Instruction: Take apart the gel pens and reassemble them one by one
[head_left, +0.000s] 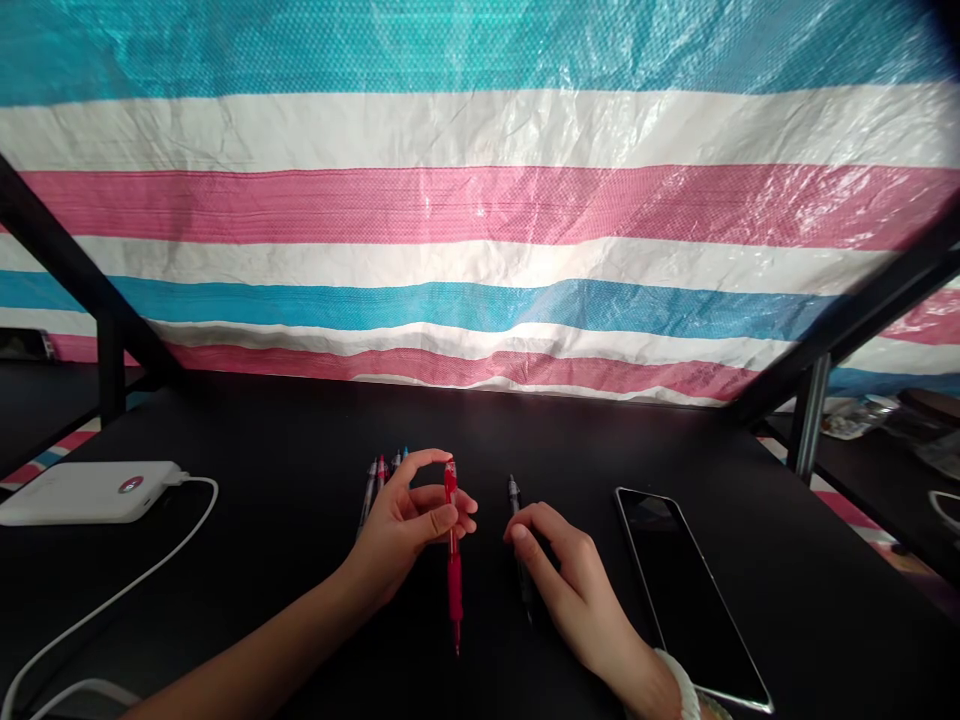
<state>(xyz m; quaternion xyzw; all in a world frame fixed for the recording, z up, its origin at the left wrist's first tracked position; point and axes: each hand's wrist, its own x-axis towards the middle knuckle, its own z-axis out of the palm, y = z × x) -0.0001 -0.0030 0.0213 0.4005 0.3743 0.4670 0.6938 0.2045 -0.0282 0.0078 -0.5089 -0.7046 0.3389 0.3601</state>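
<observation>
In my left hand (409, 525) is a red click pen (454, 585), pinched between the thumb and fingers. Its tip points down toward me, and my index fingertip rests at its top end. To the right, my right hand (566, 575) is curled with thumb and index finger closed over a black pen (523, 580). That pen's clip end points away from me; its middle is partly covered by my fingers. Beyond my left hand lie several more pens (367, 492), partly hidden behind it, with clear, red and blue parts showing.
A smartphone (694, 600) lies to the right of my right hand. On the left, a white power bank (90, 492) has a white cable (180, 545) trailing toward me. Black frame bars (806, 420) flank the black table (300, 420), with a striped plastic sheet (480, 205) behind.
</observation>
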